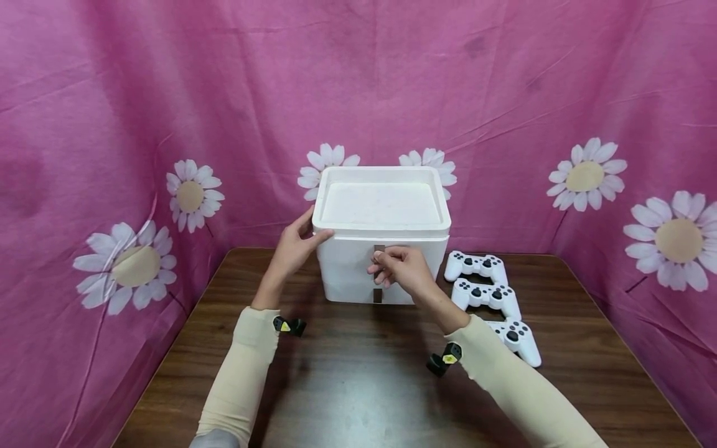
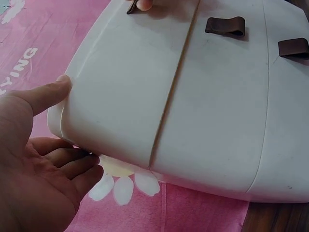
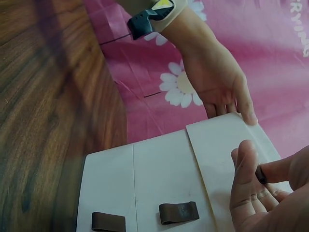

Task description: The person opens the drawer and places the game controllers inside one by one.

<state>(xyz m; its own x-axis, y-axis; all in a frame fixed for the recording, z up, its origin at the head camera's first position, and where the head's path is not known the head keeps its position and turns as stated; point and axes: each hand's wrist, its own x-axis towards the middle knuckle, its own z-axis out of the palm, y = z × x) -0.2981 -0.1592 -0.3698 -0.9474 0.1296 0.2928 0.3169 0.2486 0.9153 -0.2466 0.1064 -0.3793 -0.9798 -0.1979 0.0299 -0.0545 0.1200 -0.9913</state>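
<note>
A white drawer box (image 1: 347, 267) with brown pull tabs down its front stands at the back of the table. My right hand (image 1: 404, 269) is at the front of the box and pinches the top drawer's pull tab (image 3: 261, 174) between thumb and finger. That drawer's front stands slightly proud of the ones below. My left hand (image 1: 291, 249) rests at the box's upper left corner, thumb on the edge and fingers along the side. The middle pull tab (image 2: 226, 27) and the lowest pull tab (image 2: 293, 48) hang free.
Several white game controllers (image 1: 486, 297) lie in a column on the wooden table (image 1: 347, 379), right of the box. The box's top is a shallow rimmed tray (image 1: 383, 202). A pink cloth (image 1: 381, 87) with daisies hangs behind and at both sides.
</note>
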